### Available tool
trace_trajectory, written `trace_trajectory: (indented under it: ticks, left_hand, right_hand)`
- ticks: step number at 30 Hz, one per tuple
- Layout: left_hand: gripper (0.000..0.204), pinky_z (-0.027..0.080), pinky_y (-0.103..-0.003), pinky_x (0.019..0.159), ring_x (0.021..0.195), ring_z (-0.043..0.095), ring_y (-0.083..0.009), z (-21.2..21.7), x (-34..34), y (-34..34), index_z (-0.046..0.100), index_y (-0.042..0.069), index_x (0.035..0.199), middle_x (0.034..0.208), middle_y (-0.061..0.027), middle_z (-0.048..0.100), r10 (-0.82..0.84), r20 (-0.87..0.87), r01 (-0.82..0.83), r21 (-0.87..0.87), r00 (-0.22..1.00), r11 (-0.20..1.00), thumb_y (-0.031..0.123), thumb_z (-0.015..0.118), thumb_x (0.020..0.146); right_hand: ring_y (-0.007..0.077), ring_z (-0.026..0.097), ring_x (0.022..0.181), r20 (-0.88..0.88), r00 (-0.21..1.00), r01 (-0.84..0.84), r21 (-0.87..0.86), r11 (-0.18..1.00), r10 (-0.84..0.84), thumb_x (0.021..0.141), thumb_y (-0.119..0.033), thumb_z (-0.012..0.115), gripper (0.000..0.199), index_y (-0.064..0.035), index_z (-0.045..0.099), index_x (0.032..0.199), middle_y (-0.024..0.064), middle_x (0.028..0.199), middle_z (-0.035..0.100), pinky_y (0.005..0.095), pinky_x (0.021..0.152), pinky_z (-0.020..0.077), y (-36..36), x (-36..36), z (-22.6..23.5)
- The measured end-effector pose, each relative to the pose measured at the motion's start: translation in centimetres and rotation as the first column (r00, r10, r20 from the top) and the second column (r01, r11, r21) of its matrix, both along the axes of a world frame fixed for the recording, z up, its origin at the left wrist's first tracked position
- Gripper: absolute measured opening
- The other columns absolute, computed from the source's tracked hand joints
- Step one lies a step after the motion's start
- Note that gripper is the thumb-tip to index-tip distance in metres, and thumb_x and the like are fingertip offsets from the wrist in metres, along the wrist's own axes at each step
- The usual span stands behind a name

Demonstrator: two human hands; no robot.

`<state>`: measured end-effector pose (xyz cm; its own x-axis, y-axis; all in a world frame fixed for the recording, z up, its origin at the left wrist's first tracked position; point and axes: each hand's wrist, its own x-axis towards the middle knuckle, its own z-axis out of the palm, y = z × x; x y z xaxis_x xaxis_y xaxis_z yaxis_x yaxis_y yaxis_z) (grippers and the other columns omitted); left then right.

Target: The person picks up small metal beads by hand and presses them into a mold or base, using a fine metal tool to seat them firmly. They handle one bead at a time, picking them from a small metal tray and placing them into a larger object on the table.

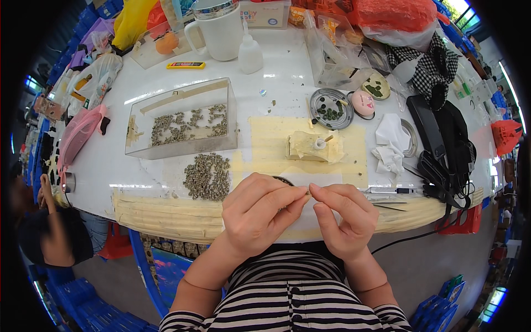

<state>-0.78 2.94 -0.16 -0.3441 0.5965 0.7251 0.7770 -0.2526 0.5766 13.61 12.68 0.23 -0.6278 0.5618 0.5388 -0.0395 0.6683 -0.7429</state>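
Observation:
My left hand [260, 209] is closed in a pinch at the table's front edge, thumb against fingertips. Its tips meet those of my right hand [348, 218], whose fingers are curled, around a tiny piece [308, 193] too small to name. Partly hidden behind my left hand is a dark round rim [283, 180]. Left of my hands lies a pile of small grey-brown parts [207, 177]. Beyond it, a clear box [235, 119] holds more of the same parts. A tape-covered block [298, 148] with a small upright peg stands just past my hands.
A round dish [349, 115] of dark green pieces sits at the back right, near a black bag [451, 133]. Tweezers [390, 207] and a craft knife [390, 190] lie to the right. A white mug [220, 33] and squeeze bottle [250, 55] stand far back. Another person [55, 235] sits left.

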Motion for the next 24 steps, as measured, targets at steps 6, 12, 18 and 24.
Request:
trace_trajectory:
  ticks: [6, 12, 18, 24]
  left_hand:
    - [0.027, 0.049, -0.030, 0.056, 0.066, 0.064, -0.0204, 0.3, -0.2, -0.1, 0.074, 0.002, 0.091, 0.077, -0.0062, 0.066, -0.067, -0.007, 0.067, 0.002, 0.998, 0.998, -0.003, 0.082, 0.066]
    - [0.027, 0.050, -0.030, 0.056, 0.066, 0.063, -0.0212, 0.0, -0.1, 0.2, 0.074, 0.002, 0.091, 0.078, -0.0063, 0.066, -0.040, -0.024, 0.040, 0.020, 0.999, 0.999, -0.003, 0.082, 0.065]
    - [0.026, 0.050, -0.031, 0.056, 0.065, 0.063, -0.0220, -0.3, -0.1, 0.2, 0.074, 0.002, 0.090, 0.077, -0.0064, 0.064, -0.010, -0.026, 0.010, 0.011, 1.000, 1.000, -0.003, 0.083, 0.066]
    - [0.026, 0.050, -0.031, 0.056, 0.065, 0.063, -0.0218, 0.0, -0.1, 0.2, 0.074, 0.001, 0.090, 0.077, -0.0066, 0.065, -0.018, -0.016, 0.018, 0.008, 1.000, 1.000, -0.003, 0.083, 0.066]
  right_hand:
    - [0.0172, 0.067, 0.084, -0.186, 0.969, -0.247, -0.690, 0.680, 0.163, 0.087, 0.001, 0.070, 0.020, 0.0037, 0.073, 0.107, 0.0123, 0.091, 0.071, 0.0268, 0.075, 0.0532, 0.0, 0.4, -0.4]
    - [0.0171, 0.067, 0.083, -0.110, 0.985, -0.167, -0.459, 0.873, 0.131, 0.084, 0.002, 0.071, 0.021, 0.0026, 0.074, 0.105, 0.0119, 0.092, 0.071, 0.0273, 0.073, 0.0536, 0.3, 0.7, -0.6]
    - [0.0200, 0.067, 0.073, -0.070, 0.995, -0.070, 0.096, 0.993, 0.077, 0.078, 0.002, 0.076, 0.028, -0.0007, 0.075, 0.105, 0.0110, 0.089, 0.071, 0.0276, 0.063, 0.0533, 0.0, 0.2, 0.2]
    - [0.0189, 0.067, 0.075, -0.032, 0.999, -0.040, -0.053, 0.998, 0.038, 0.081, 0.002, 0.074, 0.027, 0.0001, 0.075, 0.107, 0.0118, 0.089, 0.071, 0.0272, 0.066, 0.0533, 0.2, 0.3, -0.1]
